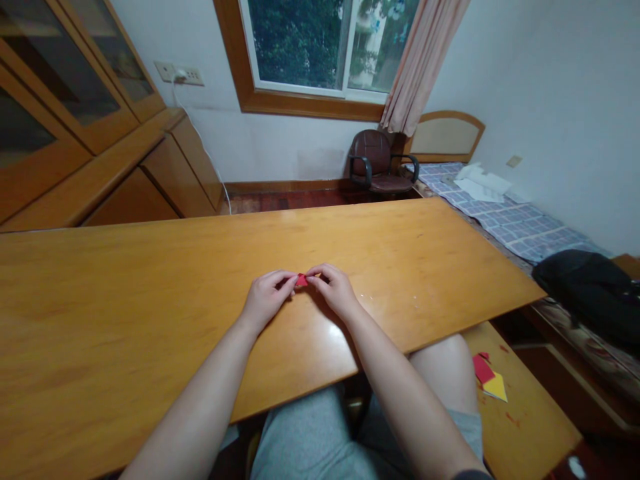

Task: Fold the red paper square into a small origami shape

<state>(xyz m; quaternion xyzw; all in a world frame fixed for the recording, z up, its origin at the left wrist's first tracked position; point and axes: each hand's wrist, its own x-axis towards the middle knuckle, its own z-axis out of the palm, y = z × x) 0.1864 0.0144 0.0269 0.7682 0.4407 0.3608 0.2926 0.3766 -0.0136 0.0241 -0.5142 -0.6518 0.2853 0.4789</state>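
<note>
A small piece of folded red paper [302, 281] is held just over the wooden table [150, 300], between my two hands. My left hand [267, 297] pinches its left side with thumb and fingertips. On the right side, my right hand [334, 288] grips it the same way. Fingers cover both ends of the paper, so only its middle shows. Its exact folded shape is too small to make out.
On a lower wooden surface [530, 427] at my right lie red paper [483, 369] and yellow paper [496, 387]. A black bag [585, 293] rests on the bed [510, 217]. Beyond the table stands a brown armchair [375, 163]; cabinets [125, 180] line the left wall.
</note>
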